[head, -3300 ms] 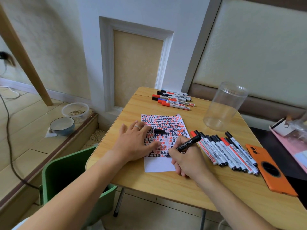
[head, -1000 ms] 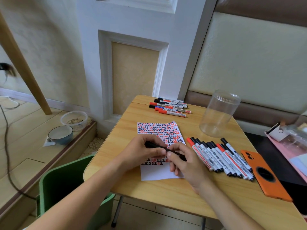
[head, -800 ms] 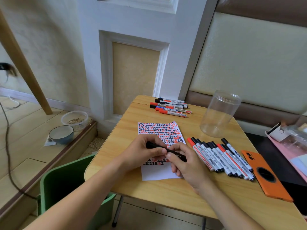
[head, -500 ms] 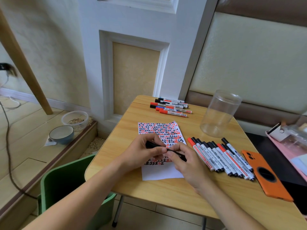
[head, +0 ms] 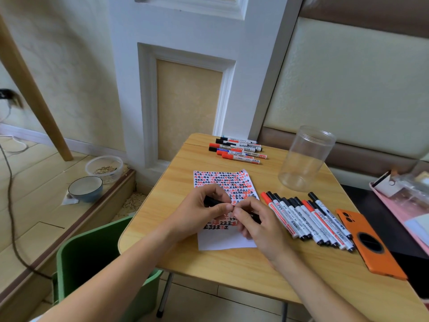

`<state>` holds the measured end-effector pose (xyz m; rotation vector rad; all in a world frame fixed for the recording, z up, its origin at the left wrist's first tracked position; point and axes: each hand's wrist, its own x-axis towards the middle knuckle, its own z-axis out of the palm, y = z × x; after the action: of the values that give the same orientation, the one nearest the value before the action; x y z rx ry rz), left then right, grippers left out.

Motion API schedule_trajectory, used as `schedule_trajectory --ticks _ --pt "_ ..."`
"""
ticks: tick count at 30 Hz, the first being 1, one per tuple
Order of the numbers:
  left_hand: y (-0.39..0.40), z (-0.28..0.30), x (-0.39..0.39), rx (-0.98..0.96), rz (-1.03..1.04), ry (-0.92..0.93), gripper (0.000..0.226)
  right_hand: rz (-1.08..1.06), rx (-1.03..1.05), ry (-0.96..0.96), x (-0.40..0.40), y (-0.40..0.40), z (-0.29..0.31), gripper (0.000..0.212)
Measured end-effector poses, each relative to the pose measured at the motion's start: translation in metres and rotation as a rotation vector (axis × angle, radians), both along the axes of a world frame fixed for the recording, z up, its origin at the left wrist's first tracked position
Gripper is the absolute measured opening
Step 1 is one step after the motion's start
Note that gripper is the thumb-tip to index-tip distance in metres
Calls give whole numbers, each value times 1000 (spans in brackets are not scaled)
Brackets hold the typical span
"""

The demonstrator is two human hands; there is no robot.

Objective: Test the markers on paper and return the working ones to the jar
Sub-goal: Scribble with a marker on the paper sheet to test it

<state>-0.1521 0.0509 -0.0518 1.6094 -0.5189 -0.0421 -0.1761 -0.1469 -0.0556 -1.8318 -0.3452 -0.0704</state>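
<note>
Soft, even daylight fills the room; shadows are faint. Wide-angle bending curves the edges, and the wall socket (head: 9, 96) looks smeared.

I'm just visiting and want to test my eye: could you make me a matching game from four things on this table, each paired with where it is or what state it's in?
Things:
1. jar
2. phone
3. black marker
4. paper

Descriptions:
A. held between both hands
B. orange, at the right edge of the table
C. clear and empty, standing upright
D. lying flat, covered in red and black marks

Pairs: 1-C, 2-B, 3-A, 4-D
</note>
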Motion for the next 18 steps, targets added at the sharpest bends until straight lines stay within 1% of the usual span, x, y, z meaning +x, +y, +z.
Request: schedule_trajectory --ticks 3,5,7,9,10,12,13,15,16,18 --pt "2 4 0 48 65 -9 27 -32 -158 -121 3 -2 3 3" --pt "4 6 2 81 86 1 34 -94 -300 -218 4 -3 5 6" --pt "6 4 5 167 106 -50 34 -120 -412 -285 4 -5 7 6" --pt "8 -4 10 363 173 -152 38 -119 -505 -303 5 -9 5 5" --pt "10 -10 13 509 229 -213 43 -130 -547 -306 6 -12 2 7" --pt "17 -19 20 815 312 -291 63 -213 -634 -304 10 -20 -2 10" --pt "20 -23 23 919 325 -294 74 -283 -689 -292 12 -23 -3 10" --pt "24 -28 27 1016 322 -290 87 -428 -803 -271 14 -31 -4 12" --pt "24 -29 29 1038 319 -294 89 -476 -853 -280 15 -36 -5 14" --pt "24 -30 30 1069 316 -300 85 -520 -948 -330 17 -42 -7 16"
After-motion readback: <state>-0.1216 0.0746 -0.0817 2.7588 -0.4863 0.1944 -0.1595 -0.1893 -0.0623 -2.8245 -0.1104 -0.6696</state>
